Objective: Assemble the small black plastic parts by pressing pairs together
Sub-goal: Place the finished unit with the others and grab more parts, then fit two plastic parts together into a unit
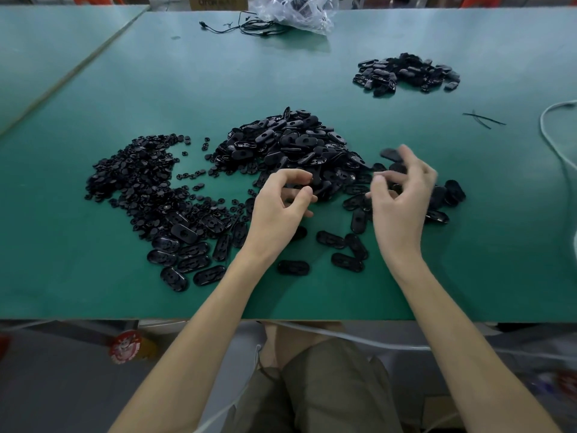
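Note:
A big heap of black oval shells [290,145] lies mid-table. To its left is a spread of small round black parts [137,176]. My left hand [281,201] hovers at the heap's near edge with fingers curled and thumb close to the index finger. Dark parts show in the gap, and I cannot tell whether it holds one. My right hand [402,195] is blurred, its fingers loosely spread over scattered ovals. A blurred oval shell [392,154] sits just beyond its fingertips, apart from them.
A smaller pile of black oval pieces [406,73] lies at the far right of the green table [312,301]. A clear plastic bag [296,10] and black cords [243,26] are at the back. A white cable [552,135] runs along the right edge. Black ties [484,118] lie nearby.

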Demonstrator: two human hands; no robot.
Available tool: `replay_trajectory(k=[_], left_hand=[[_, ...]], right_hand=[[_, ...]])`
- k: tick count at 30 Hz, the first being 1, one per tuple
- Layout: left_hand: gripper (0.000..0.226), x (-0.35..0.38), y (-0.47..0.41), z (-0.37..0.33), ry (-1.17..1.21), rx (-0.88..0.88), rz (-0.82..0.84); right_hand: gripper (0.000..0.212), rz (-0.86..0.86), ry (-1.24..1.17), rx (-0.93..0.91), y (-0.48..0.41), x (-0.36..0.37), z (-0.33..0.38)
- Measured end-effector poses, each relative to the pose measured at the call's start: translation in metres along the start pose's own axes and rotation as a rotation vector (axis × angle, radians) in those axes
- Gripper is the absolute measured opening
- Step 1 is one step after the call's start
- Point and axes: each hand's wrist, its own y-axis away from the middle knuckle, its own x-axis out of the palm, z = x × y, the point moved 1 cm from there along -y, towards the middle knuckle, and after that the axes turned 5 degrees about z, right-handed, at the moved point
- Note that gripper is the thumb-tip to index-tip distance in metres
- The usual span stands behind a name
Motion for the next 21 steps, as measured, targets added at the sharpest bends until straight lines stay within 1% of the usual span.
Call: replay_trajectory(k=[3,9,11,15,17,19,20,21], left_hand=[[0.017,0.001,0.001,-0.002,-0.022,-0.005,0.000],[0.017,0.000,0.002,-0.004,-0.021,-0.004,-0.038],[0.017,0.000,0.002,-0.004,-0.024,-0.001,-0.042],[0.019,-0.001,0.002,-0.003,-0.021,-0.001,-0.058],[0.020,-0.002,0.002,-0.004,-0.012,0.002,-0.085],[0.020,-0.003,0.002,-0.004,-0.001,0.008,-0.124],[0.020,-0.003,0.003,-0.004,0.003,0.013,-0.149],[0.021,-0.004,0.003,-0.004,0.006,0.018,-0.179]], right_hand=[[0.055,-0.114,0.008,0.100,-0.002,-0.004,-0.003],[0.062,-0.130,0.055,0.179,-0.004,-0.005,-0.007],[0.058,-0.139,0.059,0.178,-0.004,-0.005,-0.007],[0.048,-0.154,0.044,0.118,-0.002,-0.005,-0.005],[0.041,-0.091,0.090,0.062,-0.002,-0.004,-0.004],[0.029,0.065,0.237,-0.014,-0.001,0.000,-0.005],[0.026,0.152,0.312,-0.057,0.001,0.003,-0.006],[0.028,0.229,0.381,-0.103,0.003,0.006,-0.007]])
